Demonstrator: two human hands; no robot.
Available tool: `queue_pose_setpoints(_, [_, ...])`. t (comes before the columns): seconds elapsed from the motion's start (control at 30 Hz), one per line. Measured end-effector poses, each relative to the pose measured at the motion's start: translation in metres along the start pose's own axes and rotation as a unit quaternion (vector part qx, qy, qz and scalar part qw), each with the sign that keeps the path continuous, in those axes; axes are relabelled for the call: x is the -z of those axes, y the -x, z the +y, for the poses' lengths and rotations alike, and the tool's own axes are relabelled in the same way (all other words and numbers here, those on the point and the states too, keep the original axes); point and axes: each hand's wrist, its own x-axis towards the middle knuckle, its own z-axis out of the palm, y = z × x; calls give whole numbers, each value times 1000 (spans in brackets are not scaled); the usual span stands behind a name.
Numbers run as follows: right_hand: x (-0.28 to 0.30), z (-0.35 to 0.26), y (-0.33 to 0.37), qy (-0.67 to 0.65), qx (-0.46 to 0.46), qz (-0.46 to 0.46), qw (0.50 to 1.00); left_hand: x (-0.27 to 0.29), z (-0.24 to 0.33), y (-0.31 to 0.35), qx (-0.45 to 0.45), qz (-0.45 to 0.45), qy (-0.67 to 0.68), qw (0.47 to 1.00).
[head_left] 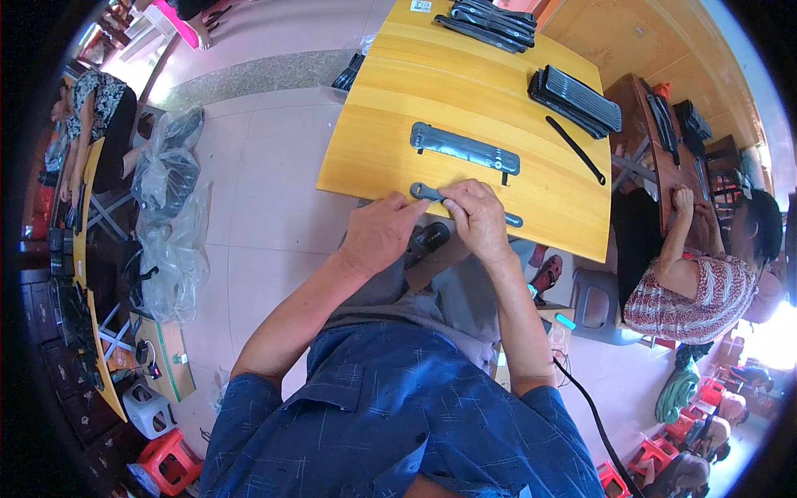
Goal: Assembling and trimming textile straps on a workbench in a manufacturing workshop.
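See, far left of the fingers, a co-worker (100,98) in a patterned top, arms over a narrow table (104,357). Find a red stool (170,458) left of and well behind the fingers, then clear plastic bags (173,261) on the floor, nearer to them. Work at the near edge of a yellow table (357,149). Pinch a dark grey strap (427,192) with the left hand (378,231), thumb and forefinger together, holed end just ahead of the fingertips. Note a flat dark pouch (465,151) ahead of the fingers. Pinch the strap with the right hand (477,217) too, just beside the left, other fingers curled. See a bundle (490,25) well ahead, near the far edge. Spot a dark rounded tip (515,220) right of the fingers; cannot tell whether to count it as the strap's. Find a stack (577,100) ahead and right, a loose black strap (575,149) nearer. See, far right of the fingers, a seated person (689,290) at a brown table (674,176).
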Motion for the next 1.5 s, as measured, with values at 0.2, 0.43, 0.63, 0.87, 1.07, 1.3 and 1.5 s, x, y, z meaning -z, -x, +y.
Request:
queue_pose_setpoints(0.2, [1, -2, 0, -7, -3, 7, 1000, 0, 1, -2, -3, 7, 9, 1000])
queue_pose_setpoints(0.43, [1, 0, -2, -5, 0, 2, 1000, 0, 1, -4, 1, 8, 19, 1000])
queue_pose_setpoints(0.63, [2, 0, -2, -7, 1, -1, 1000, 4, 4, -6, 19, -9, 48, 999])
queue_pose_setpoints(0.87, [1, 0, -2, -13, -9, -7, 1000, 10, 16, -21, 116, -62, 56, 990])
queue_pose_setpoints(1.07, [2, -2, -3, -11, -10, -1, 1000, 10, 16, -28, 158, -87, 28, 983])
queue_pose_setpoints(1.3, [3, -5, -6, -7, -13, -7, 1000, 7, 10, -33, 145, -87, -20, 985])
queue_pose_setpoints(1.5, [5, -4, -9, -14, -15, -13, 1000, 14, 11, -38, 147, -107, -13, 983])
